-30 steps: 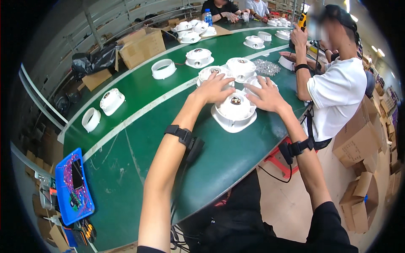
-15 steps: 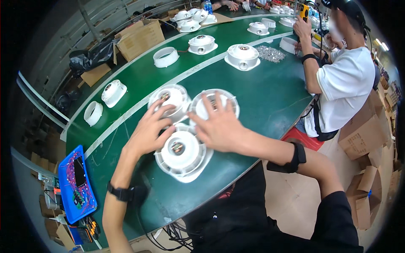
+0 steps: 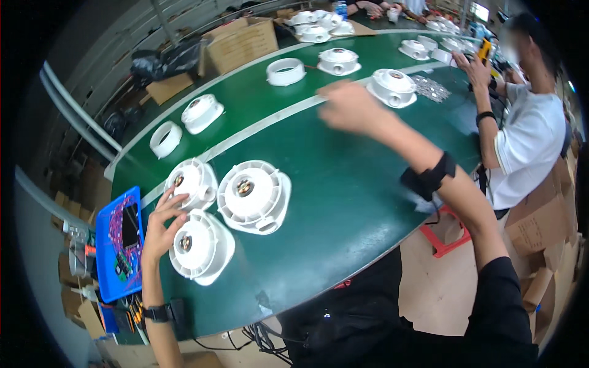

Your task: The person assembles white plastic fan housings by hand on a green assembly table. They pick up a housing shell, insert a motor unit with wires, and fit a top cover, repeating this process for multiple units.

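Green tabletop [image 3: 331,184] curves across the view, a cardboard box [image 3: 245,52] beyond it at eleven o'clock. Three white housings [image 3: 248,199] cluster between eight and nine, a blue tray [image 3: 108,267] crowding their outer side. Left hand [image 3: 161,228], fingers spread, touches the upper-left housing [image 3: 197,184] unclasped. Right hand [image 3: 351,108], at one, is blurred; I cannot tell its grip. Another housing [image 3: 390,86] stands just past it.

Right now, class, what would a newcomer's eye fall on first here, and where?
Three round white housings clustered at the left of the green table, with the left hand against them, stand out first. The blurred right hand is stretched out over the table's far middle. At the table's left end, a blue tray holds tangled purple wires.
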The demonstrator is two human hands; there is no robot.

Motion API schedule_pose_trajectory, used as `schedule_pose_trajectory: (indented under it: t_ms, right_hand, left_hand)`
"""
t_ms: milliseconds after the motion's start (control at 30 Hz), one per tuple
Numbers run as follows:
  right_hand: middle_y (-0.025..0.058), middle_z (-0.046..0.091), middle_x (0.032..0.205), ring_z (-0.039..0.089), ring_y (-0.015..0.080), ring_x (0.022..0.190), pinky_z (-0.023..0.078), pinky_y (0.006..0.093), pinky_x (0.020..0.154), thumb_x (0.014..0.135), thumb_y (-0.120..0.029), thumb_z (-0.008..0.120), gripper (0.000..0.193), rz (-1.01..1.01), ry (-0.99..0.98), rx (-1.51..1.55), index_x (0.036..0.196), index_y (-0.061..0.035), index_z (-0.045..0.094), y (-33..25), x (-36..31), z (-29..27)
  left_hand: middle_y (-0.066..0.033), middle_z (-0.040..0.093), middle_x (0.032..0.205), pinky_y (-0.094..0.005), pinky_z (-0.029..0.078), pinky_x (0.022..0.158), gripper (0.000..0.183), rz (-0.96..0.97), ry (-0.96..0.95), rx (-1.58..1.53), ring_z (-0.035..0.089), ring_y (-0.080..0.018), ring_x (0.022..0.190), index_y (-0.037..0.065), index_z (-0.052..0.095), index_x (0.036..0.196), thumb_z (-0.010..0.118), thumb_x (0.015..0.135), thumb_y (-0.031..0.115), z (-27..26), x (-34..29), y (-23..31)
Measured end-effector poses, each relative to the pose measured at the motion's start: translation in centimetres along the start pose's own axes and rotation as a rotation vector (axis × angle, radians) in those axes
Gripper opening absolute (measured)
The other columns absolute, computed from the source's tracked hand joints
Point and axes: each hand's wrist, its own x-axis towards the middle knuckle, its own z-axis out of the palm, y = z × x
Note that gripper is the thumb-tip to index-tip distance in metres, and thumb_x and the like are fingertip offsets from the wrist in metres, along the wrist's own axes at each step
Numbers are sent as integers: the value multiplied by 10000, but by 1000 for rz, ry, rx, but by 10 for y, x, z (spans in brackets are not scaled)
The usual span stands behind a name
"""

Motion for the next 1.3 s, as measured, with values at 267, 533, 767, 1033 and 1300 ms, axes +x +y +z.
schedule_pose_trajectory:
  t_ms: [267, 533, 767, 1033, 1300]
  right_hand:
    - [252, 630, 1116, 562, 446, 1125, 525, 523, 887, 769, -179, 644, 415, 403, -256, -434, 1137, 6, 590, 124, -67, 4]
    - [251, 608, 1125, 583, 427, 1074, 526, 528, 845, 792, -160, 637, 395, 415, -79, -488, 1146, 6, 581, 170, -66, 12]
    - [225, 678, 890, 666, 394, 837, 529, 484, 763, 802, -191, 662, 199, 177, -82, -135, 853, 1, 651, 49, -52, 1]
    - [47, 592, 773, 547, 141, 693, 433, 305, 636, 868, -203, 717, 236, 258, -111, 479, 941, 2, 628, -30, -16, -16]
    - [22, 646, 823, 563, 80, 758, 462, 248, 680, 902, -197, 696, 247, 49, 164, 1184, 955, 42, 668, -126, 84, -104]
  left_hand:
    - [-77, 700, 1205, -442, 366, 1108, 124, 30, 102, -82, 441, -315, 1384, 37, 758, 867, 740, 834, 155, 12, 23, -8]
    - [-120, 698, 1166, -430, 401, 1077, 191, 79, 29, -43, 517, -323, 1305, 14, 716, 982, 701, 860, 160, -7, 29, 9]
    - [-206, 546, 1367, -426, 420, 1074, 461, 253, -267, 61, 522, -367, 1277, 47, 552, 1328, 634, 901, 198, 1, 25, 107]
    - [-249, 511, 1391, -446, 434, 1054, 618, 237, -392, -17, 526, -400, 1260, 45, 376, 1462, 602, 903, 179, 36, 77, 143]
    - [-191, 558, 1328, -445, 494, 961, 596, 206, 634, -297, 552, -304, 1232, 79, 410, 1431, 665, 916, 237, -33, 104, 170]
